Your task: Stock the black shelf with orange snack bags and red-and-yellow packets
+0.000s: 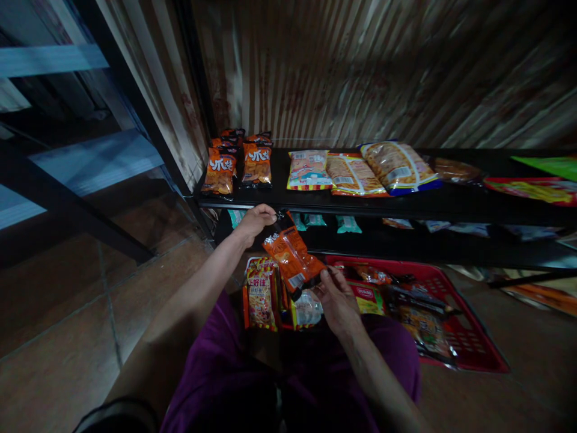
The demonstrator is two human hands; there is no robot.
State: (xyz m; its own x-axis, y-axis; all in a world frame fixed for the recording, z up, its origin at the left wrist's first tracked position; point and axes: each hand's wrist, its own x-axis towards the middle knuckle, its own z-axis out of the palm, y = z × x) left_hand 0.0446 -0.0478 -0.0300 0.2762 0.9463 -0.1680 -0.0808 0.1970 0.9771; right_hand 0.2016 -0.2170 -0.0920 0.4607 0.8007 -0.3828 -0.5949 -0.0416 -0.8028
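Note:
An orange and black snack bag (293, 255) is stretched between my hands in front of the shelf's edge, its barcode side facing me. My left hand (258, 221) pinches the upper left end. At the lower right end, my right hand (336, 297) grips the other corner. Similar orange bags stand in two rows on the upper shelf, with a front left bag (219, 172) and a front right bag (257, 163). Below my hands are a yellow and red snack bag (261, 297) and a clear-fronted bag (307, 310).
A red plastic basket (484, 346) with snack packs sits on the floor at right. Larger snack bags (399, 168) lie along the black upper shelf (288, 197). Small teal packs (348, 224) line the lower shelf. A dark metal frame (117, 78) rises at left.

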